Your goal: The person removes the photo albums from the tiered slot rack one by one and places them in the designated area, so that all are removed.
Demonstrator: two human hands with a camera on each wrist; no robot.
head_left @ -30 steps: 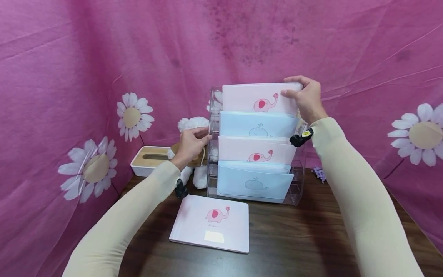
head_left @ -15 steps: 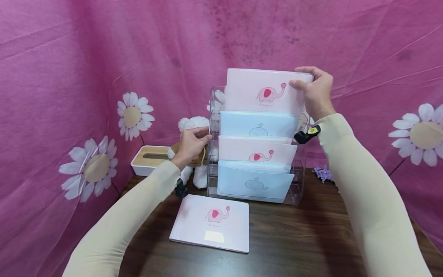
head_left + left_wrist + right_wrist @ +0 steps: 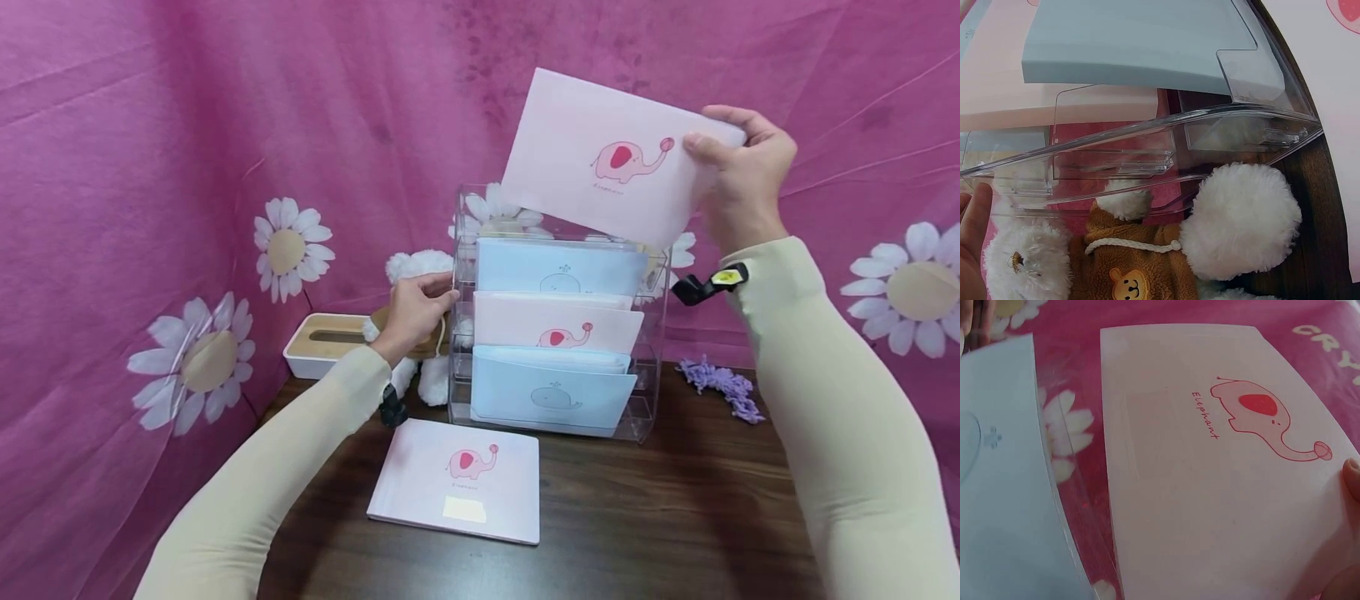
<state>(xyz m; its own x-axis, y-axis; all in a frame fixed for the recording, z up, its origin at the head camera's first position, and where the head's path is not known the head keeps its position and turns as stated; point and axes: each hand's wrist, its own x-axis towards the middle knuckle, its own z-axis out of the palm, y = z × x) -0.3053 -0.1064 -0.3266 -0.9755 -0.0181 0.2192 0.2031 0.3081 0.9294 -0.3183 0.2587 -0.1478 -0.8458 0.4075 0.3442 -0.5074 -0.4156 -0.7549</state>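
Observation:
My right hand (image 3: 752,171) pinches the right corner of a pink booklet (image 3: 592,133), thumb on its front cover. The booklet has a red-eared elephant drawn on it and hangs tilted above the clear acrylic rack (image 3: 651,375). With thumb and fingers my left hand (image 3: 414,315) holds the rack's left side. In the rack's tiers stand a blue whale booklet (image 3: 517,262), a pink elephant one (image 3: 510,321) and, lowest, another blue whale one (image 3: 502,387). Another pink elephant booklet (image 3: 420,462) lies flat on the wooden table in front. The right wrist view shows the held cover (image 3: 1166,519) close up.
Behind the left hand sits a white plush toy (image 3: 1241,219) in a brown top, beside the rack. A tissue box (image 3: 307,368) with a wooden lid stands further left. A purple bundle (image 3: 720,385) lies right of the rack. Pink flowered cloth hangs behind.
My right hand has lifted the pink booklet out of the top tier, up and to the right, tilting it. The left hand stays on the rack's side.

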